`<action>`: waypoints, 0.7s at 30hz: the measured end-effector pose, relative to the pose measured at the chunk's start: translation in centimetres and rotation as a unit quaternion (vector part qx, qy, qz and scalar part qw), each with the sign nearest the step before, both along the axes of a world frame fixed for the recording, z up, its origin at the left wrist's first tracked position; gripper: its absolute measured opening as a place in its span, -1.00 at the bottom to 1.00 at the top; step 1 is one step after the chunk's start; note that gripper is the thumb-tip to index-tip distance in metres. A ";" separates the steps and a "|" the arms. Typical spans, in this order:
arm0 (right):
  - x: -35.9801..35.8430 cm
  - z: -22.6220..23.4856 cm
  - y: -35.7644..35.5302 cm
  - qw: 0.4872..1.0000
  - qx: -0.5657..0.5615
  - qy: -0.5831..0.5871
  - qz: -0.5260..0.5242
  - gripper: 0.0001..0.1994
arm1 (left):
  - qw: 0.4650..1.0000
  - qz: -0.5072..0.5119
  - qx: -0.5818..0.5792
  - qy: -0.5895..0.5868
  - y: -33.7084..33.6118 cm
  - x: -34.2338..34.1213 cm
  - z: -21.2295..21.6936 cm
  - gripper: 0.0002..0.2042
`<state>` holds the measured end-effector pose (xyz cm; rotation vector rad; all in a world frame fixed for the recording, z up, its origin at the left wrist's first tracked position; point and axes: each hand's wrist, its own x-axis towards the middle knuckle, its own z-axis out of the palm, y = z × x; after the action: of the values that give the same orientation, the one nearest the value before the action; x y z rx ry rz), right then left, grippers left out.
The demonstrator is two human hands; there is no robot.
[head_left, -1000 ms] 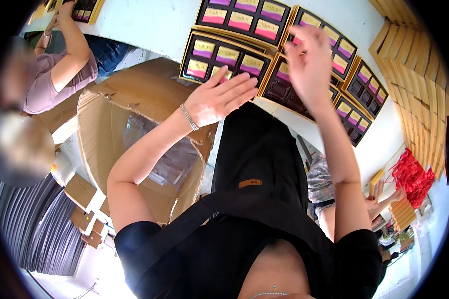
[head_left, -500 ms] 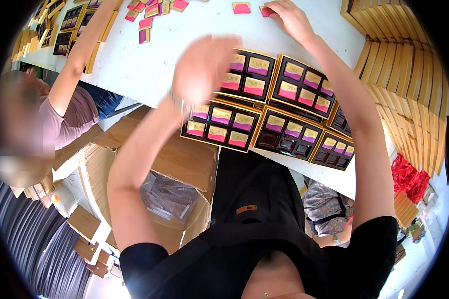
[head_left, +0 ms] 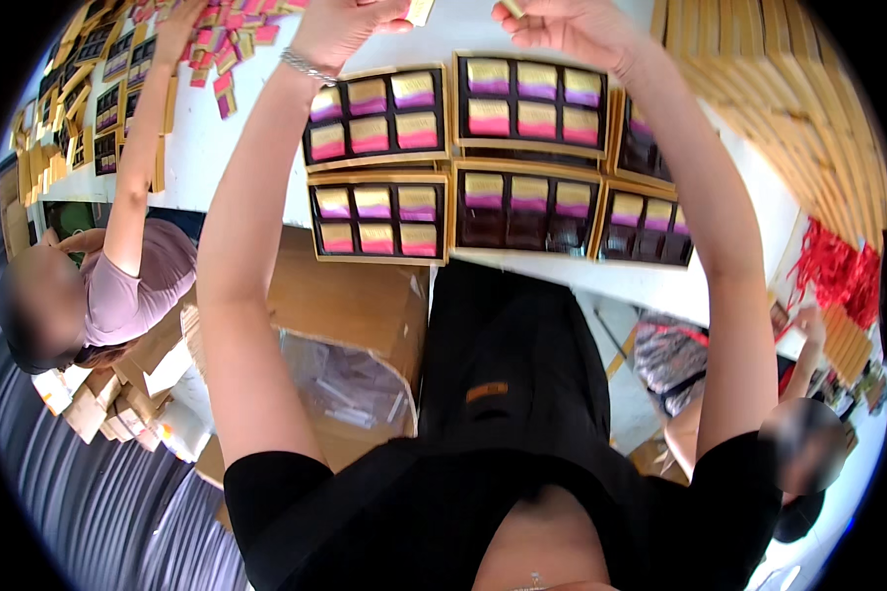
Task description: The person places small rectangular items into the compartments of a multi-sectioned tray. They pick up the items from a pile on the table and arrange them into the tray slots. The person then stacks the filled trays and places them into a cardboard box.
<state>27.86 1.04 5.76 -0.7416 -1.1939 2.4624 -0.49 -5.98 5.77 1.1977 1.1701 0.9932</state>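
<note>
Both my hands are over the far edge of the table view. My left hand, with a bracelet at its wrist, pinches a small gold-wrapped chocolate. My right hand pinches another gold piece, cut off by the frame's top. Below them stand gold-edged boxes with black six-pocket trays. The upper left box, upper middle box and lower left box hold purple-and-gold chocolates above pink-and-gold ones. In the lower middle box, only the far row holds chocolates; the near pockets are bare.
Stacked gold box parts line the right side, with red ribbon beside them. Loose chocolates lie far left, near a co-worker's arm. A cardboard carton with clear plastic pieces stands below the table. Another person sits lower right.
My left hand has moved up and away from over the boxes. The boxes appear lower-angled and straighter as the view has shifted. A second person has come into view at the right.
</note>
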 end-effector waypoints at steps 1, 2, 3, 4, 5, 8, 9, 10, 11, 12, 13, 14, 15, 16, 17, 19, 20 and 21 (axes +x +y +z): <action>0.8 2.3 -1.9 1.000 -0.007 -0.005 -0.019 -0.45 | 0.996 -0.046 -0.068 -0.038 -1.5 0.7 1.4 -0.65; 1.9 4.0 -3.5 0.999 0.013 -0.003 -0.029 -0.41 | 0.984 -0.090 -0.132 -0.076 -3.0 1.4 2.4 -0.57; 3.3 4.4 -4.9 0.998 0.060 0.003 -0.018 -0.42 | 0.988 -0.113 -0.101 0.003 -4.5 2.3 2.9 -0.64; 4.6 4.8 -5.5 0.993 0.118 0.009 -0.007 -0.44 | 0.986 -0.134 -0.060 0.084 -5.5 3.1 3.6 -0.72; 5.8 6.3 -7.1 0.983 0.159 -0.092 -0.030 -0.46 | 0.982 -0.142 -0.039 0.115 -6.9 5.7 5.6 -0.74; 9.8 4.6 -11.9 0.939 0.294 -0.165 -0.063 -0.78 | 0.953 -0.211 -0.077 0.202 -11.1 7.8 5.8 -0.77; 10.2 4.5 -14.2 0.941 0.278 -0.178 -0.071 -0.79 | 0.941 -0.209 -0.077 0.254 -12.7 8.4 5.4 -0.77; 10.4 4.8 -16.5 0.941 0.266 -0.193 -0.084 -0.80 | 0.911 -0.221 -0.081 0.340 -13.8 9.9 6.6 -0.76; 10.3 4.1 -18.9 0.938 0.243 -0.217 -0.118 -0.79 | 0.916 -0.201 -0.124 0.324 -14.8 10.2 6.4 -0.75; 9.7 3.3 -21.3 0.934 0.220 -0.238 -0.152 -0.77 | 0.919 -0.179 -0.167 0.309 -15.9 10.1 5.6 -0.75; 8.4 3.7 -23.2 0.942 0.183 -0.212 -0.186 -0.73 | 0.945 -0.150 -0.154 0.246 -17.0 9.8 4.6 -0.76; 7.1 4.0 -24.6 0.946 0.127 -0.218 -0.204 -0.74 | 0.943 -0.130 -0.174 0.250 -17.7 9.8 4.3 -0.76; 6.2 3.1 -25.8 0.939 0.123 -0.223 -0.232 -0.76 | 0.957 -0.092 -0.182 0.208 -18.4 9.9 4.0 -0.76; 5.5 2.1 -26.9 0.931 0.119 -0.228 -0.260 -0.78 | 0.966 -0.053 -0.189 0.166 -18.8 10.2 3.8 -0.76; 4.7 1.7 -27.4 0.914 0.150 -0.260 -0.273 -0.81 | 0.963 -0.027 -0.207 0.171 -19.1 10.6 4.3 -0.70; 3.4 1.3 -28.1 0.876 0.210 -0.320 -0.293 -0.87 | 0.968 0.066 -0.202 0.130 -20.9 11.4 4.0 -0.70; 3.2 1.2 -28.2 0.856 0.267 -0.342 -0.281 -0.87 | 0.968 0.111 -0.197 0.107 -21.7 11.9 3.7 -0.70; 3.0 1.1 -28.3 0.832 0.324 -0.362 -0.268 -0.87 | 0.967 0.137 -0.192 0.093 -22.4 12.7 3.9 -0.63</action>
<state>30.85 -27.21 6.89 -1.5689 -1.6277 1.1859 12.17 -28.40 9.67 0.8444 1.6267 0.8145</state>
